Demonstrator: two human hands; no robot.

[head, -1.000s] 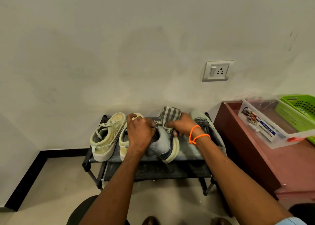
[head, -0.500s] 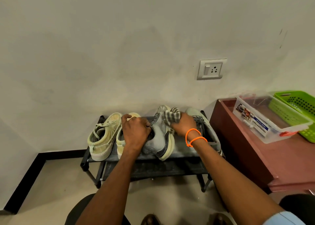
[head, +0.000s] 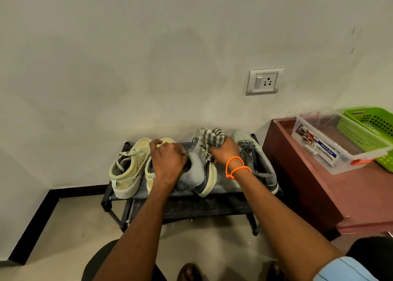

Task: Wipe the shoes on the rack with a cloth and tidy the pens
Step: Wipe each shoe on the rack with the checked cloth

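The left hand (head: 168, 163) grips the heel opening of a grey shoe (head: 196, 170), fingers curled into the collar, likely to keep it tipped on its side so the flank faces the cloth. The right hand (head: 223, 153), just at three o'clock of that shoe, is closed around a bunched striped cloth (head: 210, 137) and presses it against the shoe's upper near the laces (the fingertips are hidden in the fabric).

The shoe sits mid-shelf on the black rack (head: 225, 189). A pale green pair (head: 129, 168) lies at nine o'clock of it, a grey mate (head: 257, 166) at three.

Well off at three o'clock, a reddish counter (head: 350, 195) carries a clear box (head: 331, 146) and a green basket (head: 370, 127); I cannot make out any pens.
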